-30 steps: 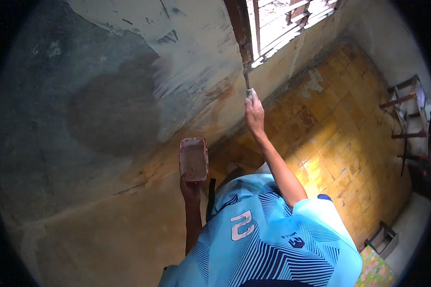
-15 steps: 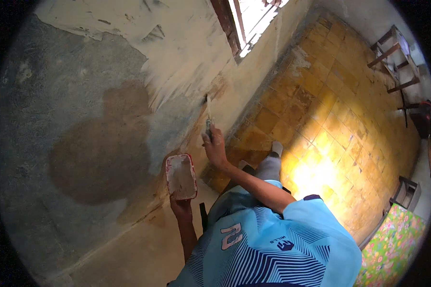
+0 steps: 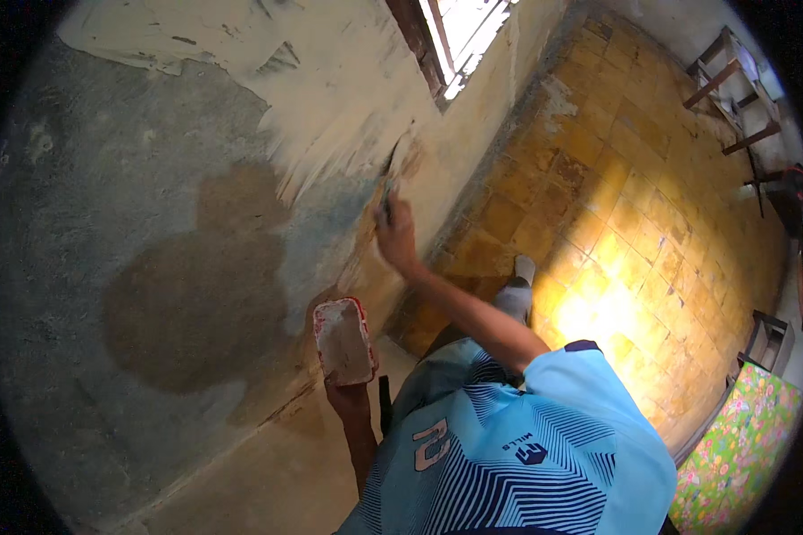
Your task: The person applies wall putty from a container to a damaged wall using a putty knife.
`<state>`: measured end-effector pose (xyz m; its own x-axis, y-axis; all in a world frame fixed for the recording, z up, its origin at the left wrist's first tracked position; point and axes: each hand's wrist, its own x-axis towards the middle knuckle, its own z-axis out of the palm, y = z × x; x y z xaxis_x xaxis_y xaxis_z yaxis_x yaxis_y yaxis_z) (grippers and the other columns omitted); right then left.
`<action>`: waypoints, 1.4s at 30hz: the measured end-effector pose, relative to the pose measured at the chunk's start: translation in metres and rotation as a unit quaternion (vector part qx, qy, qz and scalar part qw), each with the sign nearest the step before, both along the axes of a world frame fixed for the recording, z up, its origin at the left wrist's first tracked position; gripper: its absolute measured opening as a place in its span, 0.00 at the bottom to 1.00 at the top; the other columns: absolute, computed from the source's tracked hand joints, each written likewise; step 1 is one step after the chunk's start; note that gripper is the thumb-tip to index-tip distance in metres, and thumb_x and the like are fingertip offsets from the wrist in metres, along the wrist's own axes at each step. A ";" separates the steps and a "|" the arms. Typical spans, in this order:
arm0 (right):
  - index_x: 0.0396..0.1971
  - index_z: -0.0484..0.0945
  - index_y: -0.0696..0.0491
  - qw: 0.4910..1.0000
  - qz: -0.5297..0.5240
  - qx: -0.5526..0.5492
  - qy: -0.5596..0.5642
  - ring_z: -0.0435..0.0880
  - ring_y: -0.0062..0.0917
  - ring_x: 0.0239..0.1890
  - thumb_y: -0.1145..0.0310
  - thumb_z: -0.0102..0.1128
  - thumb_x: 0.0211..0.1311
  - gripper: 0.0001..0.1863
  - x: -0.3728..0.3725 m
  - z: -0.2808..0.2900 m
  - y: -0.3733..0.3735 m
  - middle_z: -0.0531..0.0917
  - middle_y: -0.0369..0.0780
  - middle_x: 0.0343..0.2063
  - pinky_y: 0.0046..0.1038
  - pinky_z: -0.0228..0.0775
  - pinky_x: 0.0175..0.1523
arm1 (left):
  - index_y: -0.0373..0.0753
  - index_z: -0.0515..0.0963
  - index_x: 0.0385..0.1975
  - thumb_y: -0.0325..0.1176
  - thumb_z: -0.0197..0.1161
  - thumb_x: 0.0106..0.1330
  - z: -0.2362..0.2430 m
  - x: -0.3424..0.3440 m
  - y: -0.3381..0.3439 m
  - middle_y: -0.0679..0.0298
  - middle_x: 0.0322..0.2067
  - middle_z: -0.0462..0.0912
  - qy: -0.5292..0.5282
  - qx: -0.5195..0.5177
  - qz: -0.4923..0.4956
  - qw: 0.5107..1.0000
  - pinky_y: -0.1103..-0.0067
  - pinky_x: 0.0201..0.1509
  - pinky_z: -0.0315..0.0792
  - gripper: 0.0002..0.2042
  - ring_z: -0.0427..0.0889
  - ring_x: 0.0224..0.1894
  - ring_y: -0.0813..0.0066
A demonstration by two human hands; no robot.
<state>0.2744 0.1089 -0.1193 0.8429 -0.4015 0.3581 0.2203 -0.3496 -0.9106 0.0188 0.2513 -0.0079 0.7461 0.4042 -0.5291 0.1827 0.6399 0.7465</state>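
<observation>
Head view shows the right grip (image 3: 396, 236) closed around the scraper (image 3: 390, 169); its long axis points away from the body (image 3: 517, 428), and its far end seems to touch the wall (image 3: 330, 214). The left grip (image 3: 351, 399) supports the tub (image 3: 321, 332) by its near end. This tub lies left of the right grip, nearer the body.

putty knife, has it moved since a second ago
Yes: the putty knife has moved left and down, away from the lower corner of the window frame.

Sunlight (image 3: 595, 314) brightens yellow floor tiles (image 3: 531, 209) right of centre; a window (image 3: 466, 36) glares at top centre; wooden furniture (image 3: 712, 85) stands upper right.
</observation>
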 end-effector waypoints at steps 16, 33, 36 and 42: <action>0.47 0.70 0.62 0.984 0.031 0.146 0.101 0.73 0.41 0.40 0.72 0.54 0.64 0.14 -0.011 0.031 0.028 0.72 0.50 0.34 0.37 0.66 0.49 | 0.46 0.56 0.67 0.44 0.56 0.59 -0.016 -0.011 0.016 0.53 0.63 0.63 -0.002 0.043 -0.004 0.999 0.47 0.52 0.72 0.34 0.68 0.60 0.46; 0.50 0.71 0.61 0.996 -0.019 0.051 0.063 0.80 0.27 0.28 0.66 0.60 0.61 0.20 0.001 -0.012 0.018 0.77 0.46 0.35 0.30 0.72 0.32 | 0.40 0.59 0.64 0.40 0.55 0.61 0.006 -0.013 0.016 0.54 0.59 0.68 -0.002 0.019 -0.003 1.000 0.57 0.58 0.70 0.31 0.71 0.59 0.55; 0.51 0.71 0.60 0.988 0.045 0.135 0.060 0.80 0.30 0.35 0.64 0.61 0.61 0.22 -0.076 -0.004 0.039 0.78 0.46 0.34 0.29 0.73 0.38 | 0.46 0.58 0.65 0.45 0.56 0.59 -0.008 -0.020 0.031 0.54 0.62 0.64 0.000 0.038 0.021 0.999 0.46 0.54 0.70 0.33 0.67 0.61 0.46; 0.46 0.74 0.61 0.976 0.022 0.108 0.186 0.78 0.24 0.23 0.67 0.63 0.58 0.19 0.014 -0.008 -0.066 0.81 0.42 0.30 0.28 0.74 0.32 | 0.46 0.58 0.65 0.47 0.55 0.61 -0.010 -0.022 0.039 0.54 0.62 0.64 -0.017 0.057 0.015 0.998 0.47 0.54 0.70 0.32 0.67 0.61 0.47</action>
